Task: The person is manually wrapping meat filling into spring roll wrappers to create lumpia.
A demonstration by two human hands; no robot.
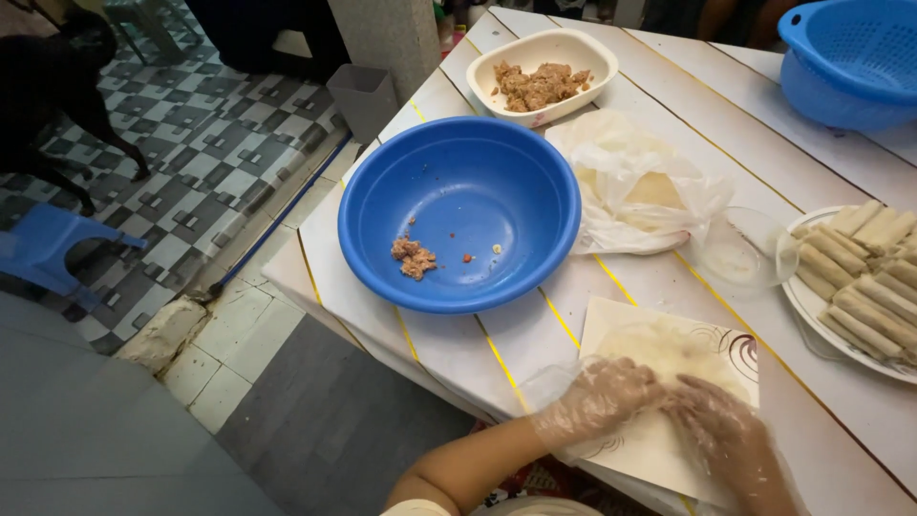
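Your gloved left hand (pixel 600 399) and right hand (pixel 718 419) press side by side on a wrapper (pixel 669 355) lying on the board (pixel 726 457) at the near table edge. Fingers are curled loosely over it, not closed. The blue bowl (pixel 458 215) sits far left, the plate of rolls (pixel 860 282) to the right.

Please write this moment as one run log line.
left hand: gloved, on wrapper | right hand: gloved, on wrapper | thin pale round wrapper: on white board | big blue plastic bowl: nearly empty

The colander (pixel 853 59) and the plate (pixel 812 304) of rolls (pixel 864 277) run off the right edge — whatever lies under the gloved hands (pixel 669 406) stays hidden.
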